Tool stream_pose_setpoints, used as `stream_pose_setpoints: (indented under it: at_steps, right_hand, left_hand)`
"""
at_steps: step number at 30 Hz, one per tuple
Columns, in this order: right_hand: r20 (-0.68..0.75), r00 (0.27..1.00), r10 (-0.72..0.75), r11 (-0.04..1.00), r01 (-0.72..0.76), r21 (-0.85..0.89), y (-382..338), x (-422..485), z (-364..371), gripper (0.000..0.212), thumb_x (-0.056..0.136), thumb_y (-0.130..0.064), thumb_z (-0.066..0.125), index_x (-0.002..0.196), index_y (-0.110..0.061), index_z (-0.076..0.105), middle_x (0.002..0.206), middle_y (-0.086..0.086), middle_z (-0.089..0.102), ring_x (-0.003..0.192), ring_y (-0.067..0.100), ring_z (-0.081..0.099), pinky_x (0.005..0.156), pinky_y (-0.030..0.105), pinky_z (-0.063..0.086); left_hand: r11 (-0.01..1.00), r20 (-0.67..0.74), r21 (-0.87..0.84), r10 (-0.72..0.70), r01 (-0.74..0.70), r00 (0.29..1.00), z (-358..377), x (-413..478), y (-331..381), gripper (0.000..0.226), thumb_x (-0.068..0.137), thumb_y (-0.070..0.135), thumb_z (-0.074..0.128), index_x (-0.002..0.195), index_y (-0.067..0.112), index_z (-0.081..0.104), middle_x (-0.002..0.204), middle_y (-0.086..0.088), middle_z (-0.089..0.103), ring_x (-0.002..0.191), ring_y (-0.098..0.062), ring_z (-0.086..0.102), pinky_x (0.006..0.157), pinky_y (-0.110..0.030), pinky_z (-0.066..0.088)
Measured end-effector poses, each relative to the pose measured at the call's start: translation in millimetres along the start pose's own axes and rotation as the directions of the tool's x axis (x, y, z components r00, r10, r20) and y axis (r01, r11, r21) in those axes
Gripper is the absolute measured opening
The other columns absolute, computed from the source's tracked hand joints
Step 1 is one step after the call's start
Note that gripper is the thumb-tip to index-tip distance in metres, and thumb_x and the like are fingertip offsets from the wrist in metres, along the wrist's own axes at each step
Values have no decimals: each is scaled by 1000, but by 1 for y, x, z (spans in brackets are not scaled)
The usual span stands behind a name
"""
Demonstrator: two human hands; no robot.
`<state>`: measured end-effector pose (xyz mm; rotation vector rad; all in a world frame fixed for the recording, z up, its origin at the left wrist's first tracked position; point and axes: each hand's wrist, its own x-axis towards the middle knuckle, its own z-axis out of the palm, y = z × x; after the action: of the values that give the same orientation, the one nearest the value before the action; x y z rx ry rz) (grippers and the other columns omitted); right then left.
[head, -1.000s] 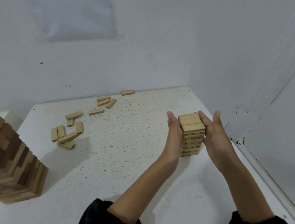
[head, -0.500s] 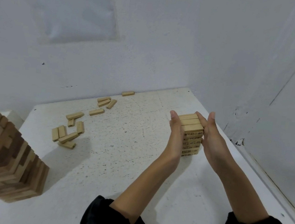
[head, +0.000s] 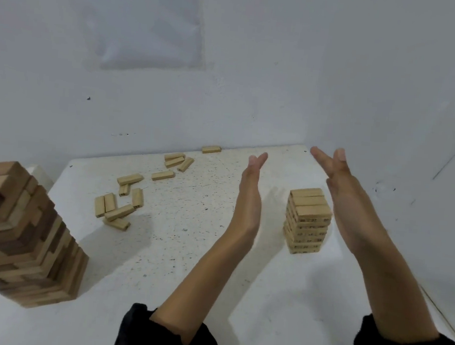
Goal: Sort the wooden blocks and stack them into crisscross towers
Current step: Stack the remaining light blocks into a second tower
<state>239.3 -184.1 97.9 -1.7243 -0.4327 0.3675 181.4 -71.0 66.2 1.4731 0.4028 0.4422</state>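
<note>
Table (head: 185, 265) with a big mixed-wood tower (head: 20, 236) at its left edge, well apart from the work, probably for safety. Left hand (head: 251, 191) and right hand (head: 341, 190) flat and spread either side of the small pale tower (head: 308, 220) by the right wall, holding nothing; loose blocks (head: 119, 212) scattered behind, awaiting stacking.

small tower (head: 307, 223), between left hand (head: 250, 201) and right hand (head: 349, 202): pale tan
large tower (head: 20, 236), left of both: light and dark brown
table (head: 186, 251): speckled white
</note>
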Motion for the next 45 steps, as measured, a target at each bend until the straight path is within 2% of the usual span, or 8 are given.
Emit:
stream_pose_setpoints:
  at_steps: [5,9,14,18,30,39,42,45]
  right_hand:
    - [108,991,-82,996,77,51,-6,17,53,50,93,-57,18,138,-44,36,137,-25,29,120,-8,23,97,25,18]
    - [156,980,-122,993,122,10,23,49,114,50,98,-47,25,145,-31,29,153,-13,19,139,2,14,113,27,13]
    - [193,977,-91,917,158,-367,85,103,171,55,101,-37,27,149,-17,10,159,-1,1,144,13,-6,114,30,-2]
    - [137,977,-166,677,214,-704,106,147,186,59,100,-35,35,149,-12,11,157,10,8,144,25,5,115,35,3]
    - [105,946,-307,520,259,-814,112,221,214,45,94,-43,45,138,-32,42,144,14,28,131,29,26,106,41,17]
    - [6,915,-404,655,294,-696,115,223,211,34,77,-40,71,93,-15,56,110,6,47,104,24,48,93,35,32]
    - [-1,899,-437,659,319,-682,114,221,210,35,77,-38,72,96,-14,55,106,6,48,99,25,48,87,34,33]
    - [148,879,-452,586,418,-694,115,220,210,37,87,-35,61,119,-19,54,125,5,48,116,24,43,96,39,30]
  left_hand:
    - [980,-99,71,192,-185,976,-41,26,2,42,102,41,22,125,31,56,140,12,45,129,0,34,98,-21,25]
    - [887,-228,319,414,-334,881,-82,66,-22,29,97,36,36,106,28,63,113,15,57,117,-8,46,98,-24,33]
    - [760,-334,645,373,-78,865,-133,116,-80,27,89,21,48,111,13,62,120,-5,54,118,-25,38,99,-30,29]
    - [624,-326,781,439,-22,837,-151,137,-102,41,80,24,50,116,8,59,128,-15,48,119,-33,35,99,-47,34]
    - [429,-274,898,379,94,884,-178,185,-114,56,87,40,60,138,23,44,152,-7,26,142,-28,13,111,-52,8]
    - [528,-320,846,389,75,864,-179,182,-117,59,81,38,66,133,18,48,146,-7,31,138,-23,21,114,-47,4]
    - [636,-347,767,300,85,889,-186,182,-107,65,75,49,55,132,17,50,141,-7,38,135,-23,27,114,-42,6]
    - [732,-344,679,256,51,903,-196,178,-97,52,85,37,48,130,12,52,135,-8,47,130,-25,34,110,-33,18]
